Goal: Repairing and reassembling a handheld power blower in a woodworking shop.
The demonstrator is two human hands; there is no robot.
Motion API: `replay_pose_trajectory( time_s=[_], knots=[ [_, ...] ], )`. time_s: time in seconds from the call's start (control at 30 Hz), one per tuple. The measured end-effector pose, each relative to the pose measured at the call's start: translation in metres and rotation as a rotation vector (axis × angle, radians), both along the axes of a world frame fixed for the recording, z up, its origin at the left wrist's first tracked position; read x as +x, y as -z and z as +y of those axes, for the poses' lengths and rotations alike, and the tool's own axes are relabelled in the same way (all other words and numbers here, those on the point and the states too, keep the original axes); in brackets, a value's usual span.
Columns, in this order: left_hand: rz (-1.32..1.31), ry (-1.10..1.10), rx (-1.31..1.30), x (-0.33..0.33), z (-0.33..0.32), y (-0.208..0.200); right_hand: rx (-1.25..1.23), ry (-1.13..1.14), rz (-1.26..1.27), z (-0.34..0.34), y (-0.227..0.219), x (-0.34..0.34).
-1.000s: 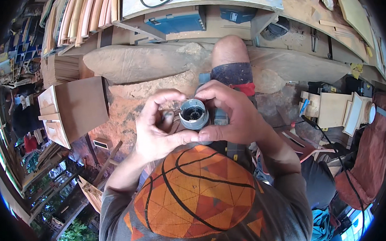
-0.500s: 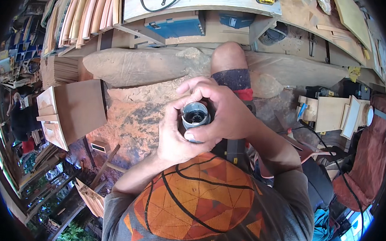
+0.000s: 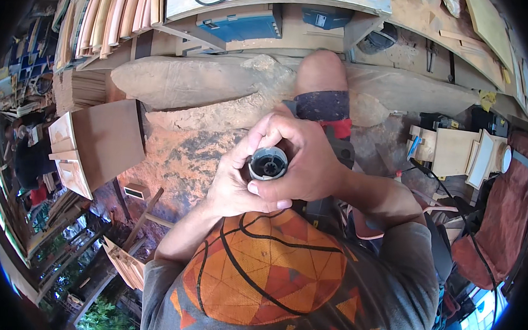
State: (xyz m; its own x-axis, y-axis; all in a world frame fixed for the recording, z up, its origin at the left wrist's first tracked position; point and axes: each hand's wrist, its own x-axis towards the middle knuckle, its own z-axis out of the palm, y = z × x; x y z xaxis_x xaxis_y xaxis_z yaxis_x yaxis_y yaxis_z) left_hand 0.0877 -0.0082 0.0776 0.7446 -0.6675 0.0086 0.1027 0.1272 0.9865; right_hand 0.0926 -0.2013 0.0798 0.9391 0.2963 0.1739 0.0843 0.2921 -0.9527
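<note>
A hollow grey cylinder [image 3: 269,163], which looks like a plastic fitting, is held upright in front of my chest. Its open round end faces me, and a dark ribbed or slotted part shows deep inside. My left hand [image 3: 232,184] cups it from the left, fingers closed round its side. From the other side my right hand [image 3: 312,158] wraps it, with the thumb pressed along the near rim. Both hands hide the cylinder's lower part, so whether anything is joined to it there cannot be seen.
Ahead stands a workbench [image 3: 296,2] with blue cases [image 3: 241,26] beneath. Long timber slabs [image 3: 190,83] lie before it. A brown-topped wooden piece [image 3: 107,142] is at left, curved wooden strips [image 3: 119,17] at upper left. A black cable [image 3: 470,226] hangs at right.
The cylinder has tilted so its opening faces me more squarely. My right fingers have closed further round it, and the raised fingers at the far side have come down. The view has shifted slightly.
</note>
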Motion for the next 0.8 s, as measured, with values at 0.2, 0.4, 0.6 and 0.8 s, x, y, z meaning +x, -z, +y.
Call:
replay_pose_trajectory(
  time_s=[0.2, 0.4, 0.6, 0.8],
  knots=[
    [0.342, -0.122, -0.004, -0.001, 0.000, -0.004, 0.023, 0.018, 0.080, 0.009, -0.001, 0.002],
    [0.332, -0.183, 0.068, 0.001, -0.007, -0.017, 0.038, 0.080, 0.075, 0.011, -0.001, -0.002],
    [0.295, -0.224, 0.041, -0.005, 0.002, -0.004, 0.076, 0.097, 0.143, 0.014, 0.007, -0.005],
    [0.499, -0.134, -0.065, 0.009, 0.022, -0.004, 0.108, -0.018, 0.258, 0.007, 0.001, 0.003]
  ],
)
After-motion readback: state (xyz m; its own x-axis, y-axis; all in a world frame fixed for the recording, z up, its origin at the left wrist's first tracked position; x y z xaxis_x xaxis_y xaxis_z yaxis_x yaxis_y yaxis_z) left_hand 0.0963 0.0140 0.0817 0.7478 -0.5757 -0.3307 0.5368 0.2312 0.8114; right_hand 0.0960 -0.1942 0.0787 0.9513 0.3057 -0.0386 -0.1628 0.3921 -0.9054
